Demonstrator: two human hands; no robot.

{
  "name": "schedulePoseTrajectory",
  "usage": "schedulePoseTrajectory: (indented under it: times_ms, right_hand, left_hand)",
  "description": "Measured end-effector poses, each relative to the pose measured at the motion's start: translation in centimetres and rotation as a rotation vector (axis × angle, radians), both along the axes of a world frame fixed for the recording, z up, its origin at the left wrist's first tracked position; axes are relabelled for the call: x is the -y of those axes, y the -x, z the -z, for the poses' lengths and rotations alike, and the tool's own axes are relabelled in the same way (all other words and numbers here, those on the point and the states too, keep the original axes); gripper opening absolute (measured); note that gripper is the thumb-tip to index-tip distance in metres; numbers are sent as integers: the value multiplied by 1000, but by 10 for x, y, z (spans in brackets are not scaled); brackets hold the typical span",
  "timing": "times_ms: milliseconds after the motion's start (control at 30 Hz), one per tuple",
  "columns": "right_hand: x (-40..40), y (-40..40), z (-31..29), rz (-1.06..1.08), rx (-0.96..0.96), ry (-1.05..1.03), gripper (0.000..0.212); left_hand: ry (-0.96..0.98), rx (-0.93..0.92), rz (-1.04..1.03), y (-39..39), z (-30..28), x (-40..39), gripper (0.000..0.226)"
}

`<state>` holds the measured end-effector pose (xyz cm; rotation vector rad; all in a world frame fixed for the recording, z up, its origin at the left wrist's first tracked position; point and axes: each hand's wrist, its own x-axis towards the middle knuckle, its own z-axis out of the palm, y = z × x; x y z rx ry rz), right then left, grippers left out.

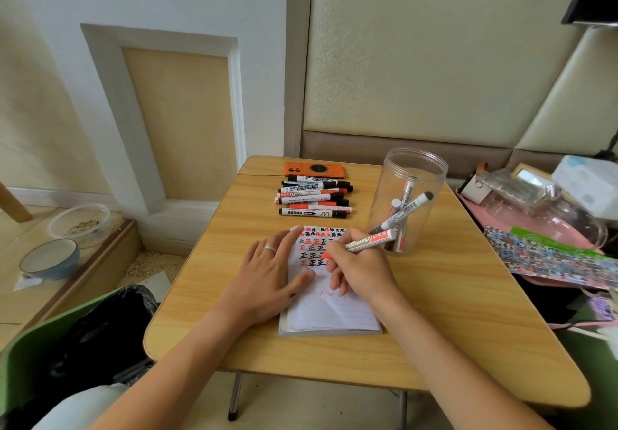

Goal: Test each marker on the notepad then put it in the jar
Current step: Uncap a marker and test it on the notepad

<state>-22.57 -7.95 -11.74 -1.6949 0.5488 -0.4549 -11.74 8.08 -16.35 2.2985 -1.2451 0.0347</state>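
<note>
Right grip [359, 270] curled round red marker [364, 241] in writing hold, tip on notepad [329, 309] mid-table [434, 312]. Left grip [267, 274] flat – fingers straight, pressing page down, holding nothing. Judged light, stiff, smooth-barrelled – best held mid-barrel, near tip for control. Jar [409, 195] just beside notepad, some markers inside; untested row [314, 197] beyond.
</note>
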Motion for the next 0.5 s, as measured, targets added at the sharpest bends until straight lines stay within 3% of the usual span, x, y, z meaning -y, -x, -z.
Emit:
schedulePoseTrajectory:
  times_ms: [167, 267, 367, 500]
  right_hand:
    - [-7, 2, 9, -17, -41, 70, 18]
    - [-9, 2, 10, -27, -40, 92, 18]
    - [-8, 2, 11, -32, -36, 93, 17]
    - [-6, 4, 11, -67, -20, 85, 16]
  left_hand:
    - [143, -63, -55, 2, 0, -1, 60]
    - [135, 40, -228, 1, 5, 2, 58]
    - [158, 103, -390, -2, 10, 4, 36]
    - [199, 106, -424, -3, 10, 3, 4]
